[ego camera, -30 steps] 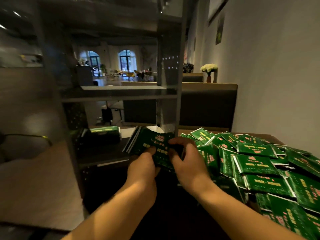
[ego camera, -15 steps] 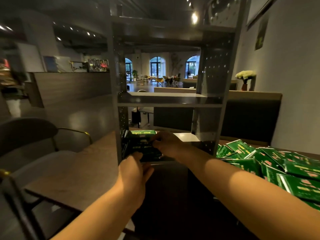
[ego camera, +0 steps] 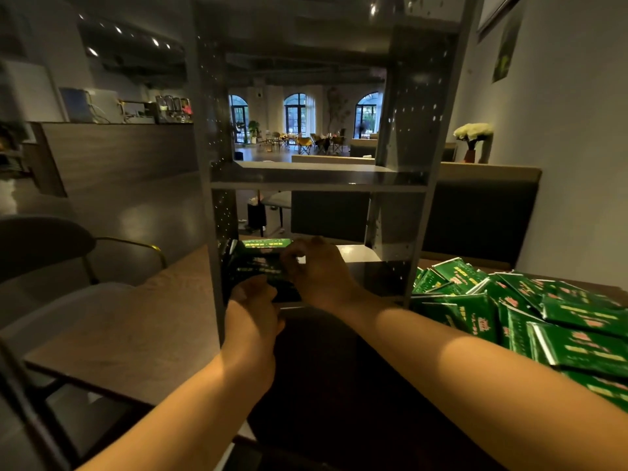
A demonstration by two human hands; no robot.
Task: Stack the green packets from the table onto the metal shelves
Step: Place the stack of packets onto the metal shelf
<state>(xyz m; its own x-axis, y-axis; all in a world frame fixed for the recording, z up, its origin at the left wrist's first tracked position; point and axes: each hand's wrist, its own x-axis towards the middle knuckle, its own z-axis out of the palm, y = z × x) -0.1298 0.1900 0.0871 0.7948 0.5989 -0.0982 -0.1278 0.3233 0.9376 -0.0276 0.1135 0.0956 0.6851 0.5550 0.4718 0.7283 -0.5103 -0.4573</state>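
Both forearms reach into the metal shelves: left hand and right hand grip a bunch of green packets on the lower shelf.

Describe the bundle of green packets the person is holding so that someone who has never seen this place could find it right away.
Find the grey metal shelf unit in the middle of the view and look at its lowest shelf, left end. The bundle of green packets sits there between the left hand and right hand. Unlike the loose pile of packets on the table to the right, it is gathered and inside the shelf.
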